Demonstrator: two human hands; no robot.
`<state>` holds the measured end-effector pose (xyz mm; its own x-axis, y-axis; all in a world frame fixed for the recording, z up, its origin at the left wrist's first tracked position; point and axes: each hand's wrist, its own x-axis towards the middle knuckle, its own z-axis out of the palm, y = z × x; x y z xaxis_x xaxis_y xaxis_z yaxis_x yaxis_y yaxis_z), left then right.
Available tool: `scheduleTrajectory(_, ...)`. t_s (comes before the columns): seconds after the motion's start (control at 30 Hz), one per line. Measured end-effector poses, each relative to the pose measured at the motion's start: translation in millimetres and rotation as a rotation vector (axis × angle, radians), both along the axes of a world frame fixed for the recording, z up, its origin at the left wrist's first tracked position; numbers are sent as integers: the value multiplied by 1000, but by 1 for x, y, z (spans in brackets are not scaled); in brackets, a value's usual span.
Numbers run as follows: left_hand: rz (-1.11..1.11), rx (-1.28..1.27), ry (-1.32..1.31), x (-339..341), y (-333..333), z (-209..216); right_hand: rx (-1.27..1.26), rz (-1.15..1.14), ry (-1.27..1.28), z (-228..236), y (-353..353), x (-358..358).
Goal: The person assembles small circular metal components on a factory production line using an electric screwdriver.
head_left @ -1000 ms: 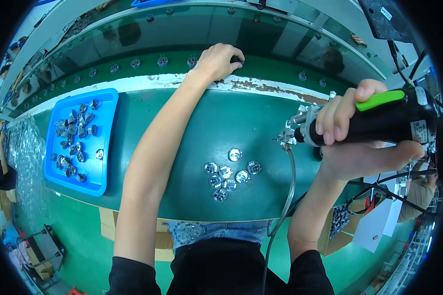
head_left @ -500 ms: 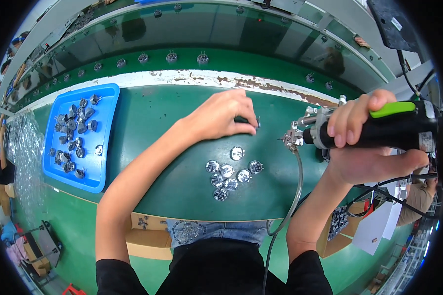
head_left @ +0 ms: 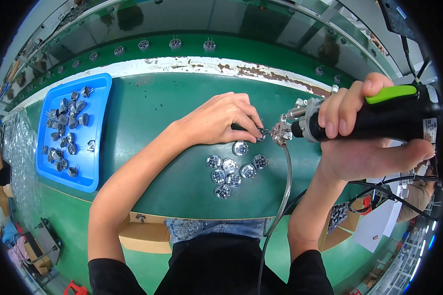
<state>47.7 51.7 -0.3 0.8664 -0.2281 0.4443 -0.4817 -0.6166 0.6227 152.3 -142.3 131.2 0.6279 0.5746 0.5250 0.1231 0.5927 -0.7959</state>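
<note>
My right hand (head_left: 364, 132) is wrapped round a black electric screwdriver (head_left: 394, 118) with a green lever. A metal nozzle head (head_left: 281, 131) on its front has a clear hose (head_left: 289, 177) hanging from it. Its tip meets a small round component (head_left: 261, 134), which the fingers of my left hand (head_left: 226, 118) pinch against the bench; those fingers partly hide it. Just in front of that hand lie several round silver-and-dark components (head_left: 230, 165) in a loose cluster on the green bench top (head_left: 182, 196).
A blue tray (head_left: 101, 128) with several grey cylindrical parts stands at the left. Similar parts (head_left: 175, 43) with pins sit in a row on the green conveyor beyond a worn white ledge (head_left: 182, 65). Cardboard boxes (head_left: 145, 238) are below the bench edge.
My right hand has brought the screwdriver left, and its tip now meets the component in my left hand. My left hand has shifted slightly right and nearer. The whole view has shifted a little.
</note>
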Motion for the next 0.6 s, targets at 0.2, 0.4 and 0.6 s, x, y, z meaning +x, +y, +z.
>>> scheduleTrajectory(0.2, 8, -4, -21, 0, 0, -1, -48, 32, -1, 1, 1, 1)
scheduleTrajectory(0.4, 6, -12, -2, 1, -1, -2, -21, 107, -30, -2, 3, 8)
scheduleTrajectory(0.6, 13, -1, -5, -1, 0, -1, -28, 78, -69, -2, 8, 5)
